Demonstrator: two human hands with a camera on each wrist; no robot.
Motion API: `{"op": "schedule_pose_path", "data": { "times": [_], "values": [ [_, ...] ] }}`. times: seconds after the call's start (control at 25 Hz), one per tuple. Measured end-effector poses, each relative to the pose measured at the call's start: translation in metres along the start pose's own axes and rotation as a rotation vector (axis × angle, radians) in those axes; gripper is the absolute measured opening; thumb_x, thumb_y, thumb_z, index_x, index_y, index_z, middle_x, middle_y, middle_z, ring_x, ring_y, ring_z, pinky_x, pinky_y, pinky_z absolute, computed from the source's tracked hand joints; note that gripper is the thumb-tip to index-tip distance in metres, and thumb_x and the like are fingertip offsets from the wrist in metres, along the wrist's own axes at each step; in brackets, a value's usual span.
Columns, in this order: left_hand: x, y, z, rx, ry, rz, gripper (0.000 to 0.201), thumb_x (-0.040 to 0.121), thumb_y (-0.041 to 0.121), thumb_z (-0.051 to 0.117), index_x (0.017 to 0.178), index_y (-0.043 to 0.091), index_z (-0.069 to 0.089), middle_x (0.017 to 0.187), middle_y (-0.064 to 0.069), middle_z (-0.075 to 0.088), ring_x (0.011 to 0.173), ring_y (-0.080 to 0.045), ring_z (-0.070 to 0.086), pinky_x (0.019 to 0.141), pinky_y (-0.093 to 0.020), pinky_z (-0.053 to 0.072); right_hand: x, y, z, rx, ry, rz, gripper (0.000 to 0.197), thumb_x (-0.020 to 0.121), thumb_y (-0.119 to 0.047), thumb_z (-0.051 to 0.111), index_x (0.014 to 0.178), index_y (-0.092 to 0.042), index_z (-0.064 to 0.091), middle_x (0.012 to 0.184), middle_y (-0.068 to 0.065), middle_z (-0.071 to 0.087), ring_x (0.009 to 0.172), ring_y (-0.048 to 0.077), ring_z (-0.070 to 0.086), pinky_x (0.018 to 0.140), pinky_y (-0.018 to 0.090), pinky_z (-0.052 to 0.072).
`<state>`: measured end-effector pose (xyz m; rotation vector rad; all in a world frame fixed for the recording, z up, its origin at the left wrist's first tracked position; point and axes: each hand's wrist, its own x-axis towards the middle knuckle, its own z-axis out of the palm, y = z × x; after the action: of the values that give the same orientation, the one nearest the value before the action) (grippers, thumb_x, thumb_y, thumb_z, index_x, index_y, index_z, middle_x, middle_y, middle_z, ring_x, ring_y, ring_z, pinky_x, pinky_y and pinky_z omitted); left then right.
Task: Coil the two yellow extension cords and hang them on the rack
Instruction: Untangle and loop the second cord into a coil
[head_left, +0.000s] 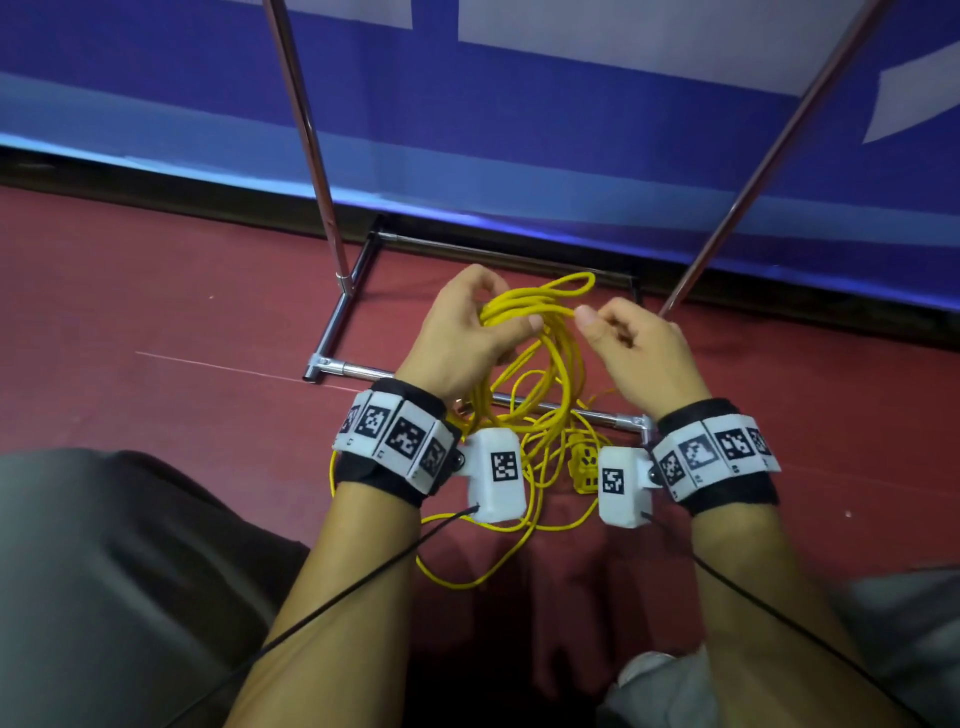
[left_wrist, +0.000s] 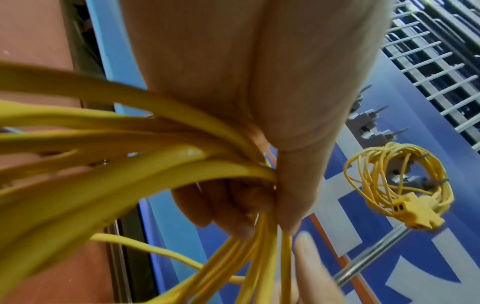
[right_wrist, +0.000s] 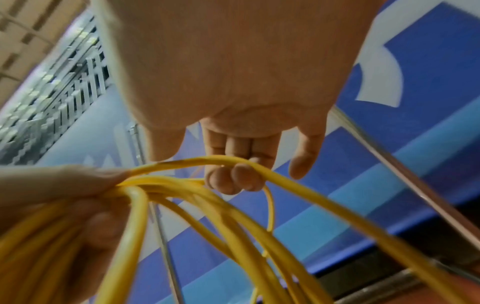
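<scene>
Cord loops (head_left: 540, 322) between both hands, above rack base (head_left: 358, 370).

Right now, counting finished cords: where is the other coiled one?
In the left wrist view, the coiled cord hangs at right on the rack's pegs, against the blue wall.

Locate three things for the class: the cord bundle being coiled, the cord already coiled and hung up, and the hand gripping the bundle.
cord bundle (head_left: 524, 312), head view, on the gathered loops.
hung cord (left_wrist: 441, 174), left wrist view, on the coil's right side.
left hand (head_left: 457, 332), head view, on its back.
</scene>
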<state>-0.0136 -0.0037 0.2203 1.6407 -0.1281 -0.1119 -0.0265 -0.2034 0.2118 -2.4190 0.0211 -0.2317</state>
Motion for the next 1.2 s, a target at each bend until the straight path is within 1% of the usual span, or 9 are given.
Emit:
{"op": "schedule_pose_path", "data": {
  "times": [0.2,0.32,0.4,0.52,0.64,0.72,0.92,1.08,1.2],
  "values": [
    [0.003,-0.002,-0.005,0.023,0.0,0.01,0.051,0.064,0.01,0.088,0.094,0.022,0.048,0.063,-0.007,0.061,0.049,-0.016,0.05,0.048,-0.027,0.043,0.0,-0.009,-0.012,0.285,0.061,-0.189,0.008,0.09,-0.031,0.062,0.085,-0.024,0.064,0.065,-0.002,0.054,0.061,0.002,0.042,0.06,0.019,0.036],
    [0.004,-0.007,0.006,0.089,-0.016,0.015,0.055,0.049,0.034,0.085,0.09,0.034,0.048,0.08,-0.023,0.069,0.064,-0.022,0.058,0.063,-0.051,0.053,0.0,-0.022,-0.01,0.159,-0.043,-0.276,0.022,0.087,-0.05,0.054,0.09,-0.034,0.068,0.075,0.004,0.059,0.071,0.014,0.049,0.068,0.03,0.04],
    [0.003,-0.011,0.013,0.076,-0.011,0.026,0.055,0.05,0.039,0.084,0.09,0.034,0.048,0.085,-0.021,0.07,0.07,-0.022,0.057,0.069,-0.056,0.052,-0.005,-0.033,0.0,0.067,-0.081,-0.326,0.033,0.087,-0.057,0.046,0.087,-0.033,0.069,0.073,-0.001,0.056,0.077,0.02,0.05,0.073,0.037,0.041],
    [0.001,-0.007,0.011,0.082,0.059,0.048,0.047,0.055,0.039,0.081,0.089,0.03,0.049,0.071,-0.002,0.061,0.06,-0.017,0.047,0.057,-0.041,0.041,-0.007,-0.04,0.01,0.085,-0.046,-0.282,0.023,0.09,-0.051,0.054,0.084,-0.029,0.055,0.067,-0.004,0.054,0.069,0.017,0.05,0.067,0.038,0.041],
    [0.004,-0.001,-0.002,0.023,0.139,0.06,0.04,0.067,0.018,0.084,0.091,0.021,0.052,0.062,0.009,0.054,0.049,-0.006,0.042,0.05,-0.026,0.036,-0.003,-0.011,0.007,-0.101,-0.071,-0.062,0.049,0.084,-0.07,0.044,0.079,-0.021,0.045,0.056,-0.005,0.049,0.064,0.02,0.043,0.067,0.035,0.035],
    [0.006,0.002,-0.013,0.048,0.17,0.068,0.04,0.069,0.006,0.084,0.092,0.017,0.052,0.062,0.007,0.057,0.045,-0.003,0.044,0.048,-0.021,0.037,-0.003,0.006,0.002,0.02,-0.062,-0.008,0.061,0.079,-0.076,0.039,0.073,-0.016,0.048,0.054,-0.002,0.044,0.061,0.017,0.041,0.065,0.035,0.037],
    [0.004,-0.007,-0.019,0.279,0.026,0.003,0.053,0.058,0.024,0.091,0.092,0.025,0.051,0.072,0.007,0.07,0.058,-0.008,0.061,0.062,-0.03,0.048,0.002,-0.009,-0.009,0.361,0.138,-0.111,0.026,0.084,-0.043,0.067,0.069,-0.024,0.059,0.058,-0.012,0.048,0.055,0.004,0.036,0.054,0.025,0.031],
    [-0.002,-0.003,0.007,0.42,-0.016,0.04,0.045,0.065,0.025,0.085,0.096,0.021,0.052,0.067,0.011,0.061,0.063,-0.014,0.055,0.068,-0.035,0.051,-0.008,-0.038,0.014,0.281,-0.004,-0.209,0.025,0.076,-0.046,0.069,0.069,-0.025,0.059,0.055,-0.008,0.049,0.05,0.004,0.04,0.053,0.026,0.035],
    [-0.003,-0.003,0.005,0.323,0.026,0.064,0.042,0.056,0.04,0.077,0.086,0.027,0.052,0.065,0.004,0.062,0.058,-0.017,0.051,0.062,-0.036,0.048,-0.011,-0.035,0.025,0.111,-0.022,-0.194,0.043,0.083,-0.06,0.053,0.073,-0.018,0.053,0.053,-0.005,0.048,0.059,0.019,0.048,0.062,0.032,0.038]
  ]
}}
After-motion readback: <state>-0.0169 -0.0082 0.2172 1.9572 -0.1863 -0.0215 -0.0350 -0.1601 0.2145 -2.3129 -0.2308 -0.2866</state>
